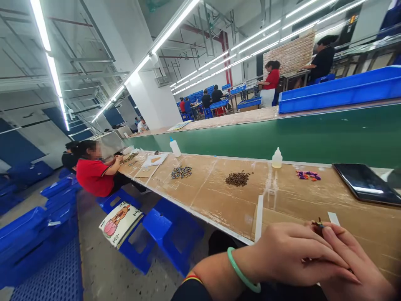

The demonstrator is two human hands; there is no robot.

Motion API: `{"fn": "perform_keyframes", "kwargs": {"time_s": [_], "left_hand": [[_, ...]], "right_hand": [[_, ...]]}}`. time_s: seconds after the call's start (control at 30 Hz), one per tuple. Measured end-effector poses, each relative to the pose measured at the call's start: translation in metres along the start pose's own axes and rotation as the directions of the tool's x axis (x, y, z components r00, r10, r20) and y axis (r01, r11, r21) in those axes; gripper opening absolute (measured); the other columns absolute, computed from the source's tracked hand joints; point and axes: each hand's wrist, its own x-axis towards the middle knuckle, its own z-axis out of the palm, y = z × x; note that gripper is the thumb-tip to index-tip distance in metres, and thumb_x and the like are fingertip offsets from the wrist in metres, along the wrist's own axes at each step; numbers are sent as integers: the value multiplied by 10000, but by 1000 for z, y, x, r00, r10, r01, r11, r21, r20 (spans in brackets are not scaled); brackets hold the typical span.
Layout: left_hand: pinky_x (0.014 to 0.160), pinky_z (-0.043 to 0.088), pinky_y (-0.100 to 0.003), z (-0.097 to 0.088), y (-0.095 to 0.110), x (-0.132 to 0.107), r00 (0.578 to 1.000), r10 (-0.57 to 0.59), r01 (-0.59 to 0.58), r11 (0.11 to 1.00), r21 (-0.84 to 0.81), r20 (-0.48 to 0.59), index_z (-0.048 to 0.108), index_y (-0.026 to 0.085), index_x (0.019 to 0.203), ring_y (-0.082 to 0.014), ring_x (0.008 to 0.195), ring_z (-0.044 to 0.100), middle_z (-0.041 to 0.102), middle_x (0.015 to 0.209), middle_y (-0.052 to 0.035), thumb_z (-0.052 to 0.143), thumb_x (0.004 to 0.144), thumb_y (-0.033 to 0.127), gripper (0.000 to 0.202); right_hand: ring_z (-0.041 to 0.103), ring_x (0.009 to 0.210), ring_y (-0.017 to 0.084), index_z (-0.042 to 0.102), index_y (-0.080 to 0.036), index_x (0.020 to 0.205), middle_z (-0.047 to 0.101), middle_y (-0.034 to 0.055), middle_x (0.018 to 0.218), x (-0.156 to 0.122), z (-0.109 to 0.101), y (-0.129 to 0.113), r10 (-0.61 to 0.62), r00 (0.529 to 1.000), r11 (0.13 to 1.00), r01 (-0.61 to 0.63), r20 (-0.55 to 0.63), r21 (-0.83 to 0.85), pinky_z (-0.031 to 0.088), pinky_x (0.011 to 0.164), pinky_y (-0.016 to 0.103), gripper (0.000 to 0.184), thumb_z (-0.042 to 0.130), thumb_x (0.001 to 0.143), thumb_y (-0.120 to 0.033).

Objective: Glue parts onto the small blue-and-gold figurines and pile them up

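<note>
Where both hands meet over the near edge of the table (219, 200), noted a small dark part (319, 223) pinched at the fingertips. Logged left hand (291, 255), green bangle (242, 271) at the wrist, laid across right hand (354, 271), fingers of both drawn in narrow about the part. Read its long axis as roughly upright, tipped away from the body and poking out above the fingertips; possibly metal-tipped, too small to say. Marked right thumb as nearest, touching it, with left fingers just beside and below. Found white strip (333, 218) just beside it on the table. Farther out, well apart from the hands: pile of brown parts (237, 179), white bottle (277, 158), coloured bits (308, 175), dark phone (365, 184).
</note>
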Motion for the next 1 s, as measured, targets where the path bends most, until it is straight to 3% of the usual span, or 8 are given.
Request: {"fn": "perform_keyframes", "kwargs": {"time_s": [0.2,0.37,0.5,0.6,0.73,0.87,0.93,1.0], "left_hand": [[757,627,-260,6,9,-8,971,-195,174,973,-154,-138,778,32,772,-171,656,694,751,718,-145,661,960,549,562],[724,622,-295,9,22,-14,911,-342,266,914,-306,-230,788,31,789,-196,690,710,772,766,-179,706,897,621,606],[776,641,-316,14,27,-19,885,-365,269,907,-324,-289,803,31,767,-232,726,755,780,750,-187,744,888,591,576],[816,641,-357,13,30,-19,857,-462,352,848,-396,-227,819,40,774,-255,762,760,784,777,-193,754,858,638,607],[879,619,-390,5,37,-15,738,-673,525,612,-591,-42,843,51,838,-250,796,729,759,778,-154,817,717,737,697],[935,609,-407,-2,42,-13,642,-759,623,433,-651,110,847,49,932,-264,871,735,744,801,-123,829,638,786,794],[933,616,-406,-2,40,-16,646,-752,643,444,-624,131,843,48,967,-265,881,745,758,829,-128,794,666,808,819],[877,636,-379,2,36,-20,699,-709,634,552,-541,95,841,62,930,-256,856,753,776,840,-137,747,711,821,796]], "right_hand": [[715,936,244,740,-383,875,727,101,1027,-9,3,0,308,949,923,-316,68,219,559,715,440,394,897,563,-565],[692,889,224,746,-365,842,712,96,964,-15,10,-9,328,943,909,-331,53,254,587,636,334,393,962,565,-539],[676,833,206,747,-324,846,699,87,944,-17,13,-12,272,961,929,-276,53,244,596,585,252,459,999,541,-557],[665,804,189,738,-296,854,691,67,942,-19,13,-11,191,980,952,-198,53,234,599,592,237,485,1003,561,-577],[663,829,179,727,-273,863,692,51,941,-22,14,-9,91,996,974,-91,7,210,574,620,222,510,999,576,-595],[610,762,161,700,-260,873,679,42,924,-27,22,-16,-3,999,984,11,-42,176,502,581,238,506,966,602,-595],[585,736,162,685,-261,871,668,38,924,-30,25,-21,-42,997,985,52,-66,162,467,584,269,457,939,627,-552],[578,743,172,680,-266,859,659,45,932,-32,26,-25,-44,996,986,56,-81,158,448,608,309,397,916,659,-515]]}}
